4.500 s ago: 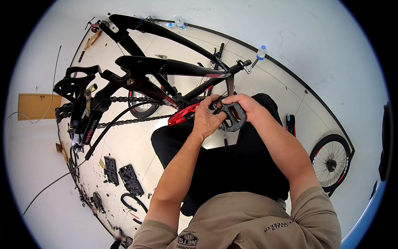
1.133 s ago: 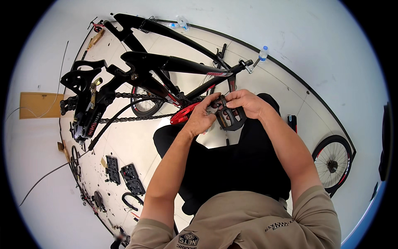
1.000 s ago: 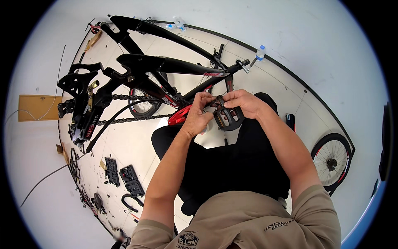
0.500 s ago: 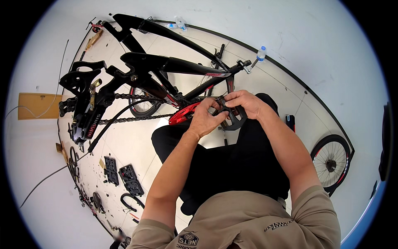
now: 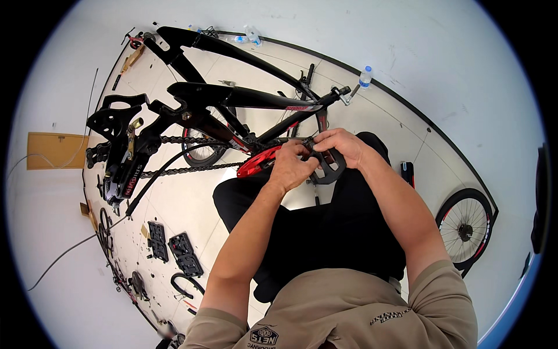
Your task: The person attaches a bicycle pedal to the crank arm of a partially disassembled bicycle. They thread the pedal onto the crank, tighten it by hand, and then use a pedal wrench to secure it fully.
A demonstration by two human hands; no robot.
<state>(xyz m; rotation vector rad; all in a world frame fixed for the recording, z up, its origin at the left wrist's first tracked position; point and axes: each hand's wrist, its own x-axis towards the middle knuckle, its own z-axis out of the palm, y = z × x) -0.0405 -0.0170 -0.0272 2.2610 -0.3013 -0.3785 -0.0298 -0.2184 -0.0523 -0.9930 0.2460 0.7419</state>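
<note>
In front of me a black bicycle frame lies over on its side, its red chainring close by my left hand. My left hand is closed, thumb and fingers gripping the inner end of a black pedal. From the other side my right hand pinches the same end, fingertips meeting those of the left. What lies between the fingertips is mostly hidden. The pedal sits just above my knees. A chain runs left from the chainring to the rear derailleur.
Two black tool cases lie on the tiled floor at left, with small parts scattered about. A wheel leans at the right wall. Near the far wall stands a water bottle. A loose cable sticks out leftward from the bicycle.
The frame's left end sits slightly lower and further right in the picture, and the floor things there have shifted a little too. Both hands keep almost the same grip and place.
</note>
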